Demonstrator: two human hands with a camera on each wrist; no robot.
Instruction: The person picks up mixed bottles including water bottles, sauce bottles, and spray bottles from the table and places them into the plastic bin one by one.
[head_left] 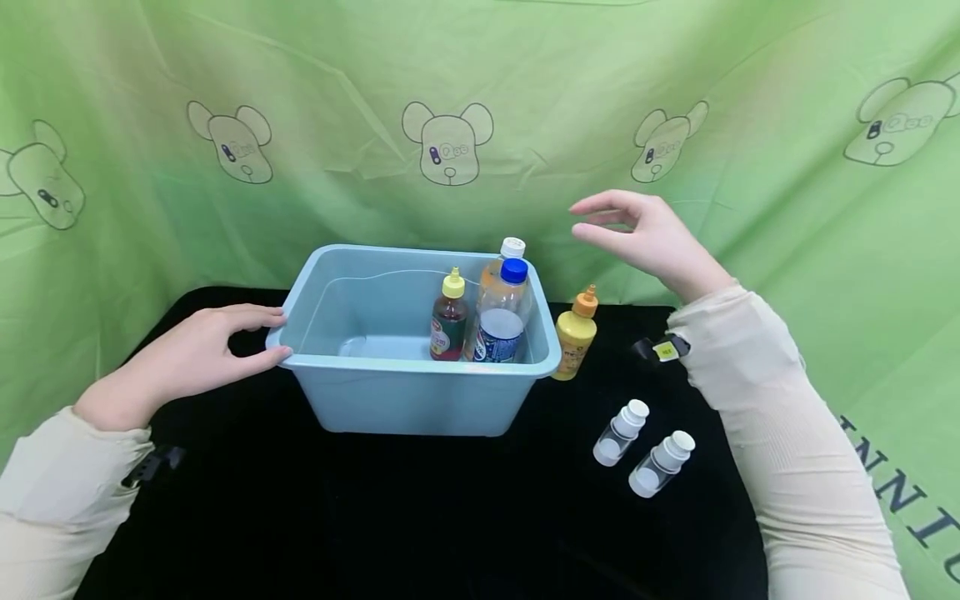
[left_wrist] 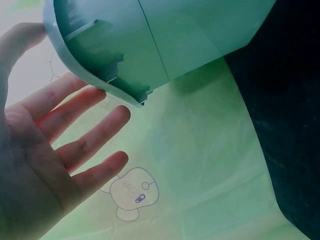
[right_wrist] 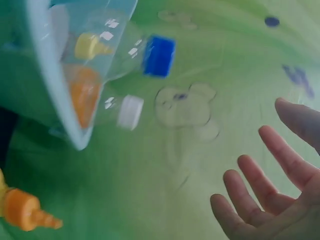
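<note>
Fingers spread, left hand (head_left: 191,352) touches a light-blue plastic tub (head_left: 408,402), best steadied without tipping; right hand (head_left: 647,237), fingers apart, should clear the yellow squeeze bottle (head_left: 574,337)

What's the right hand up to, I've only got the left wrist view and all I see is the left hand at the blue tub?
Observer: The right hand is in the air, right of the tub, and holds nothing.
Operator: Is anything inside the tub?
Observer: Yes, three bottles toward its right end: a blue-capped one, a white-capped one and a dark red one with a yellow cap.
Operator: And is anything outside, close to the tub?
Observer: A yellow bottle with an orange cap stands just beyond the tub's right end.
</note>
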